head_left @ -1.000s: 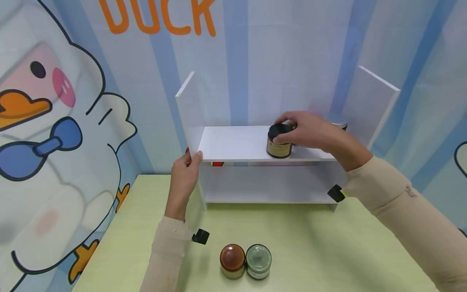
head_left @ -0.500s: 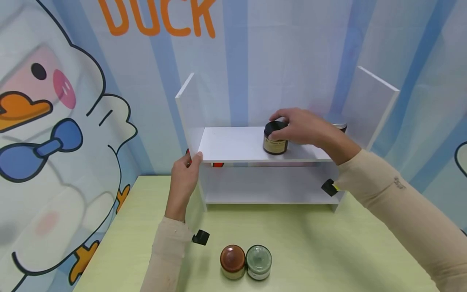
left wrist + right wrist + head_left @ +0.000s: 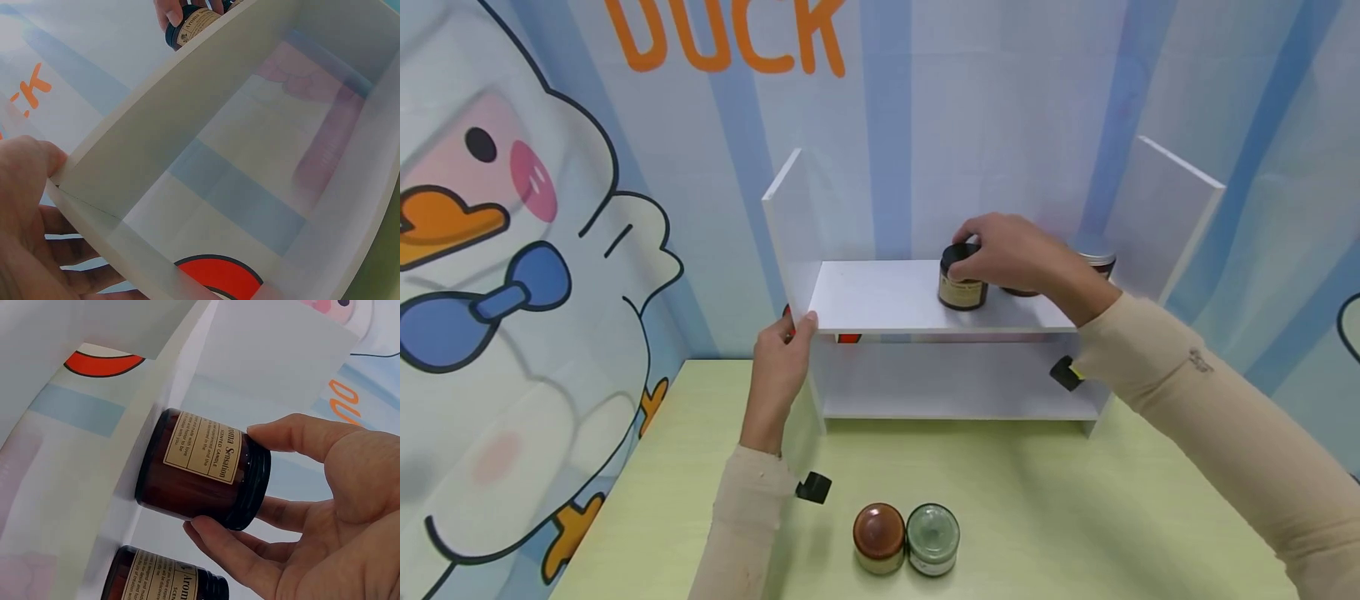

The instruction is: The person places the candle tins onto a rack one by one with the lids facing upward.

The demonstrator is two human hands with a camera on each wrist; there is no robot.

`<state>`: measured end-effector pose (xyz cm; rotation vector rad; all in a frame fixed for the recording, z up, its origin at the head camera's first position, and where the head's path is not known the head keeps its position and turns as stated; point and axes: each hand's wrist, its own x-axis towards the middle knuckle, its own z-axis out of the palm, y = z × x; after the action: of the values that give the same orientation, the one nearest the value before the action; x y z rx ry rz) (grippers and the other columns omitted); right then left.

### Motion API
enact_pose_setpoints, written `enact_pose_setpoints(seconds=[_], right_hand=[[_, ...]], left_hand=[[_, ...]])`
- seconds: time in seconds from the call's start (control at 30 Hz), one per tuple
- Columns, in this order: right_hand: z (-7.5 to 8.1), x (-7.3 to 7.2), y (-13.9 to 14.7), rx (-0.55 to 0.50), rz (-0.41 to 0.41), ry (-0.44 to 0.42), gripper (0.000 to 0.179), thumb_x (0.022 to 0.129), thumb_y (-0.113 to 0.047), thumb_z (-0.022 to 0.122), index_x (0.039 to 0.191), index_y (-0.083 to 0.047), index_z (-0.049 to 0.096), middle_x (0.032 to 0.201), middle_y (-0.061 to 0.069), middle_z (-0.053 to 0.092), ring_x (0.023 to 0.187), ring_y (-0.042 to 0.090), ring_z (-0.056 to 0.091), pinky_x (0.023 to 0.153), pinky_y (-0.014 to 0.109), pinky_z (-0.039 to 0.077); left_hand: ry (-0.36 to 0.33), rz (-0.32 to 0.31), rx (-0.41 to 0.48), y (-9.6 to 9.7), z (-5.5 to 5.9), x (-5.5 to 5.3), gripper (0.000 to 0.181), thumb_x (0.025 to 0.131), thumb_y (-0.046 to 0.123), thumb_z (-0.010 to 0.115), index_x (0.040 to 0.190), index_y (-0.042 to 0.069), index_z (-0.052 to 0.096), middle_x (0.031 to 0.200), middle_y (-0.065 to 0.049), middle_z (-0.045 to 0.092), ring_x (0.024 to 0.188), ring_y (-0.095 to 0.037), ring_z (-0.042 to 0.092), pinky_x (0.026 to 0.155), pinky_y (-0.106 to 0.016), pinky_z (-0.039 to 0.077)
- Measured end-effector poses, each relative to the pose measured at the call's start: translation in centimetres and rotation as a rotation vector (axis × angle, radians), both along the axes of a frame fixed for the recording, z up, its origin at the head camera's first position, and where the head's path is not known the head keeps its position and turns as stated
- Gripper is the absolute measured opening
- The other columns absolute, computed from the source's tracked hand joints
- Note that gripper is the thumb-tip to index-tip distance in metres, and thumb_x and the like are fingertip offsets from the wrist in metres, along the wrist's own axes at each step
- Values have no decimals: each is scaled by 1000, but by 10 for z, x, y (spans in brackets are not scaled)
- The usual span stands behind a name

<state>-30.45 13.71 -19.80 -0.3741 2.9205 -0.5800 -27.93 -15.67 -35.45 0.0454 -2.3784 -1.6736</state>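
Note:
On the upper board of a white two-tier shelf [image 3: 865,292] stands a dark amber scented candle jar [image 3: 962,293] with a black lid and cream label. My right hand [image 3: 1018,257] holds it by the lid, thumb on one side and fingers on the other. In the right wrist view, the base of this candle jar [image 3: 194,465] is right at the board. My left hand [image 3: 777,367] grips the shelf's left side panel, thumb at the front edge and fingers outside. A second labelled candle jar [image 3: 164,578] stands beside the held one, mostly hidden by my right hand in the head view.
A silver-lidded jar [image 3: 1096,254] stands at the upper board's right end, partly behind my right wrist. On the pale green table [image 3: 1045,508], a brown-topped jar [image 3: 878,537] and a green-topped jar [image 3: 932,537] sit side by side. A duck-printed backdrop [image 3: 985,108] hangs behind the shelf.
My right hand has shifted the candle jar left and farther back along the upper board. Part of the second candle jar now shows under that hand. My left hand has stayed in place.

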Motion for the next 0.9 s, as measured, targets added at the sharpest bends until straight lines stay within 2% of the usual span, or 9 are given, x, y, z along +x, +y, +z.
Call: enact_pose_setpoints(seconds=[0.27, 0.53, 0.9], right_hand=[[6, -5, -4, 47, 16, 5, 56, 95, -32, 62, 145, -8, 53, 144, 19, 51, 123, 34, 54, 102, 53, 46], [9, -12, -7, 87, 21, -8, 59, 96, -33, 61, 149, -8, 50, 150, 19, 48, 127, 35, 52, 101, 52, 46], [11, -18, -8, 92, 23, 6, 60, 94, -30, 61, 148, -5, 52, 146, 19, 52, 124, 33, 53, 101, 51, 46]], left_hand=[[-2, 4, -4, 1, 2, 2, 56, 103, 48, 50, 140, 7, 61, 116, -15, 62, 94, -28, 47, 75, -40, 38], [-11, 0, 0, 1, 1, 1, 55, 103, 47, 51, 138, 6, 62, 117, -17, 61, 95, -28, 46, 76, -40, 38], [-12, 1, -1, -1, 2, 1, 56, 103, 48, 51, 139, 6, 61, 126, -16, 62, 100, -29, 48, 79, -41, 39]])
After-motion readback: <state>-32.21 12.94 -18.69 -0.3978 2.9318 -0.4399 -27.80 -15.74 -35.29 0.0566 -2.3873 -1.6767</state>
